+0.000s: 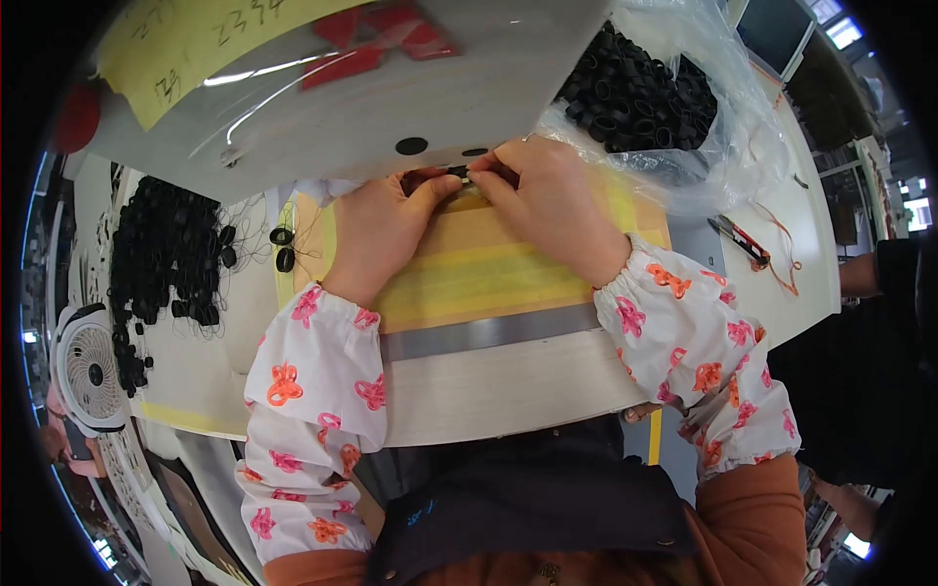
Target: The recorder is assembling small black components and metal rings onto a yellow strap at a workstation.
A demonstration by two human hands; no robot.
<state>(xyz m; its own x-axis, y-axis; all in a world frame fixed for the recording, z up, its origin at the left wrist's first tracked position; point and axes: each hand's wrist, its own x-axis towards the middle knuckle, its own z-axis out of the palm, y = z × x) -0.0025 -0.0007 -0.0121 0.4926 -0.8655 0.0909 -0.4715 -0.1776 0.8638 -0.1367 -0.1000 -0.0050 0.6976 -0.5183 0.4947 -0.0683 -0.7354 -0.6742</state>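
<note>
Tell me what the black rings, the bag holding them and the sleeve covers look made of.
Black rings: likely rubber or plastic, matte, dull black. Bag: thin clear plastic film, glossy and crinkled. Sleeve covers: soft woven fabric, white with a flower print, gathered at elastic cuffs.

both hands (469, 210) meeting at the middle of the work board (469, 273), under the overhanging machine housing (391, 107). left hand (376, 230) left of the small ring part (459, 172), right hand (547, 200) right of it, fingertips of both touching the part. two loose rings (282, 248) on the table just left of the board. pile of rings (166, 254) farther left on the table, with a small fan (90, 371) before it at the near left edge. open plastic bag (703, 146) of rings (640, 93) behind and right of the right hand. cutters (740, 240) on the table right of the board.
</note>
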